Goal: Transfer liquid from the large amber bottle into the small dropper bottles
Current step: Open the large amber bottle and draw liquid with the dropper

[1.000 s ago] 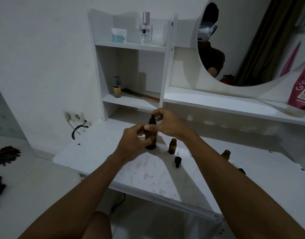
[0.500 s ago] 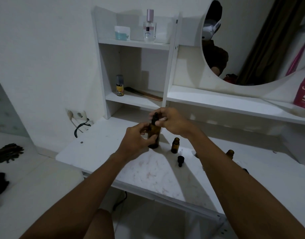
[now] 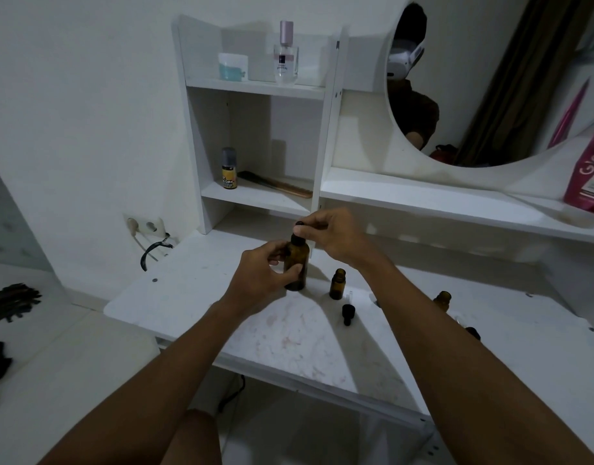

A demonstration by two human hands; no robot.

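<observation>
Your left hand point(image 3: 267, 275) wraps the large amber bottle point(image 3: 297, 265), upright on the tabletop point(image 3: 188, 297) with its neck pointing up; your right hand point(image 3: 332, 234) pinches its black dropper cap point(image 3: 299, 231). An open small dropper bottle point(image 3: 338, 284) stands just right of it, near a loose cap point(image 3: 348, 313). Bare surface lies toward the front edge. Since the earlier frame, your grip is unchanged.

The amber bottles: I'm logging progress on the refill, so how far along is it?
Done: one small dropper bottle stands uncapped, its black dropper cap lying beside it on the desk. In hand: the left hand steadies the large amber bottle while the right hand has its grip on the dropper top. Left: no liquid visibly transferred; another small bottle waits.
</observation>
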